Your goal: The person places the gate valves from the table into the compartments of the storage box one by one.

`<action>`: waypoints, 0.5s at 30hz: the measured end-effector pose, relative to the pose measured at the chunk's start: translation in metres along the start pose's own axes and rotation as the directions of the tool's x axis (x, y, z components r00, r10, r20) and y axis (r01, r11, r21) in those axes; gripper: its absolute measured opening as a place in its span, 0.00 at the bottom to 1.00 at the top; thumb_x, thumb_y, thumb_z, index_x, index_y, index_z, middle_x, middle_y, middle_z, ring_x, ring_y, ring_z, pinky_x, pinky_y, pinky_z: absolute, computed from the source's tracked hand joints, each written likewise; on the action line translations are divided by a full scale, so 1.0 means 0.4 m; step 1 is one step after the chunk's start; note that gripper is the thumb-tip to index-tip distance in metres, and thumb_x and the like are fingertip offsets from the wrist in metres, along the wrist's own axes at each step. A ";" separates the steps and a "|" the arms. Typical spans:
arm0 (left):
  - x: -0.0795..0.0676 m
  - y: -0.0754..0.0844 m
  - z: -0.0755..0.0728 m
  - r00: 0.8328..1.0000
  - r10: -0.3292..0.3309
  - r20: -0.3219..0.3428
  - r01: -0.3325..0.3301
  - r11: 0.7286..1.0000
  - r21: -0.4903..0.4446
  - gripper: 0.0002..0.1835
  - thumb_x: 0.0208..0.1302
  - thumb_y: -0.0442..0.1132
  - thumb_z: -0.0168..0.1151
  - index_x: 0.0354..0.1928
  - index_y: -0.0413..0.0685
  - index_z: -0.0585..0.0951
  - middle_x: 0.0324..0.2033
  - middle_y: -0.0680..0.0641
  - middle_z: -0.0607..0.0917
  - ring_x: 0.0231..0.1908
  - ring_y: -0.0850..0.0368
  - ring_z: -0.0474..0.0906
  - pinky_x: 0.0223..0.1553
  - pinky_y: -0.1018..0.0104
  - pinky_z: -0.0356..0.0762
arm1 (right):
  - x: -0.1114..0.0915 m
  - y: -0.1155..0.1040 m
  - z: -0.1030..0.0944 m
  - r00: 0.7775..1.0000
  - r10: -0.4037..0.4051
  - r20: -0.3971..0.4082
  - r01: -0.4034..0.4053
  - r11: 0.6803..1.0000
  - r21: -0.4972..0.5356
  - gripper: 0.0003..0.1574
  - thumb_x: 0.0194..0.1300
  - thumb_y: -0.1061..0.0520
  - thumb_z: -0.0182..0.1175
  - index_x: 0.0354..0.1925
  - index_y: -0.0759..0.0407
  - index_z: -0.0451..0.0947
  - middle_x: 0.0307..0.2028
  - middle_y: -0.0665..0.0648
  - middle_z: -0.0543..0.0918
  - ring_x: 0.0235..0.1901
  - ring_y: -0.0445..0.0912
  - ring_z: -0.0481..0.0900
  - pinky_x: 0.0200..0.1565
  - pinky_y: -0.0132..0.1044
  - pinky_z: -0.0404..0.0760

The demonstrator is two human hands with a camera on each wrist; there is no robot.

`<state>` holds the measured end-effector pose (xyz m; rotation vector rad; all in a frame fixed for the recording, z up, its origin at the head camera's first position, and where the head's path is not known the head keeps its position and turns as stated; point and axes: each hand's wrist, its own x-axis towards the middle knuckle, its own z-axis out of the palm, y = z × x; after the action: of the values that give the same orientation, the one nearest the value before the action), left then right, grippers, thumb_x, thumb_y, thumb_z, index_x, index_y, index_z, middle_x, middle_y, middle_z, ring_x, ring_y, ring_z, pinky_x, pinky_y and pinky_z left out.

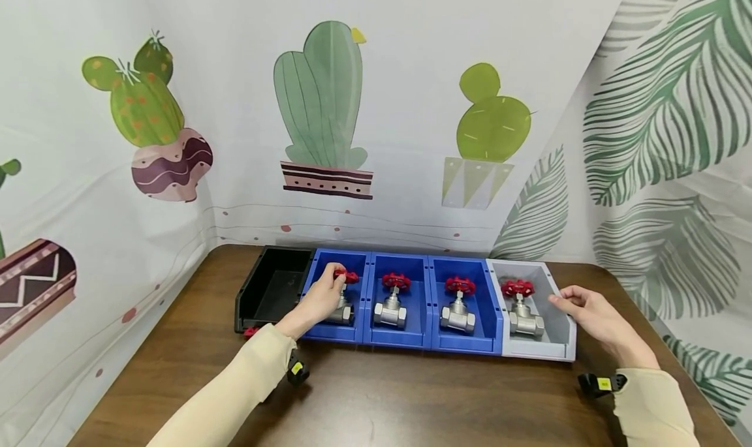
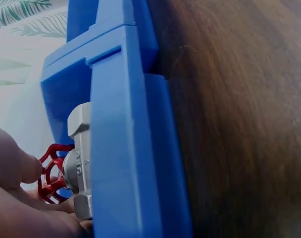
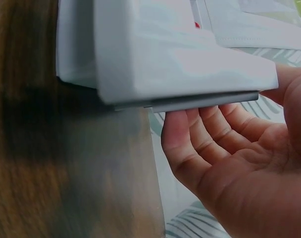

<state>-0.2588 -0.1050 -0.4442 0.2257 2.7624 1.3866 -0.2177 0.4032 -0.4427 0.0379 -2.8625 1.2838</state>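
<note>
My left hand [image 1: 322, 295] reaches into the leftmost blue bin [image 1: 335, 333] and pinches the red handwheel [image 2: 47, 186] of a metal valve [image 1: 343, 314]. In the left wrist view the valve's silver body [image 2: 81, 161] shows behind the bin's front wall, partly hidden by it. My right hand [image 1: 599, 316] grips the right side wall of the light grey bin [image 3: 190, 74], thumb over the rim and fingers against the outside. Another valve [image 1: 525, 323] with a red handwheel lies in that grey bin.
Two more blue bins stand between, each holding a similar valve [image 1: 390, 313], [image 1: 457, 316]. At the row's left end is a black bin [image 1: 282, 284], with a bit of a red part [image 1: 250, 331] by its front corner. A printed cloth [image 1: 405, 107] hangs behind the wooden table [image 1: 411, 395].
</note>
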 end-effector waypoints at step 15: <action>0.007 -0.014 0.020 1.000 -0.029 -0.002 0.029 0.999 -0.020 0.16 0.80 0.42 0.41 0.62 0.44 0.66 0.33 0.42 0.76 0.23 0.54 0.68 0.26 0.61 0.66 | 0.000 -0.002 0.001 1.000 0.017 0.008 -0.017 1.000 -0.006 0.22 0.72 0.48 0.58 0.44 0.69 0.72 0.29 0.53 0.75 0.31 0.40 0.67 0.32 0.35 0.65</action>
<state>-0.2616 -0.1015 -0.4533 0.1832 2.7407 1.4075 -0.2178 0.4024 -0.4424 0.0180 -2.8792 1.2815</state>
